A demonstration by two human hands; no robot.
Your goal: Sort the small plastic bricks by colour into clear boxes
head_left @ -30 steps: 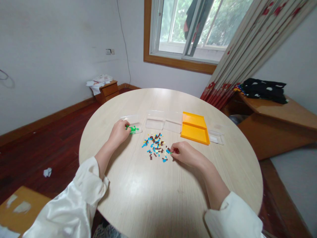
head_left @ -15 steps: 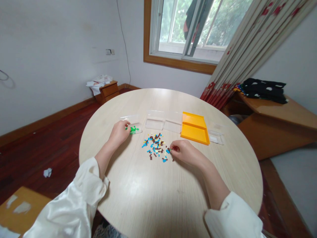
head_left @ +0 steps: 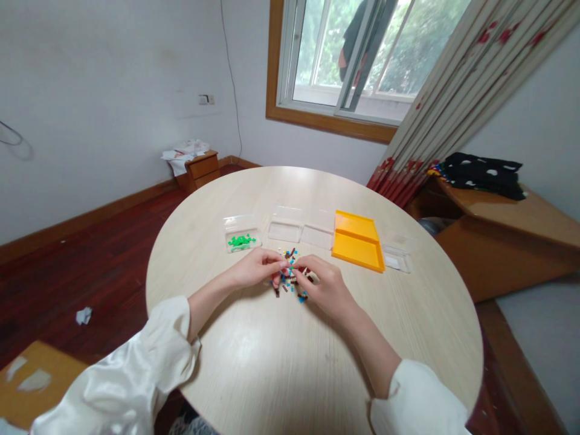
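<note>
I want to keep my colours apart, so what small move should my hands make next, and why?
Probably have your left hand take the green bit and carry it to the box with the green pieces. The bit seems to sit where your right hand meets the left, over the mixed pile, and that box lies on your left.

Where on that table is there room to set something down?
The widest bare patch of table lies between the forearms, nearer than the loose pieces. Another runs between the boxes and the far edge. Crowded: the pieces, with left hand and right hand above.
</note>
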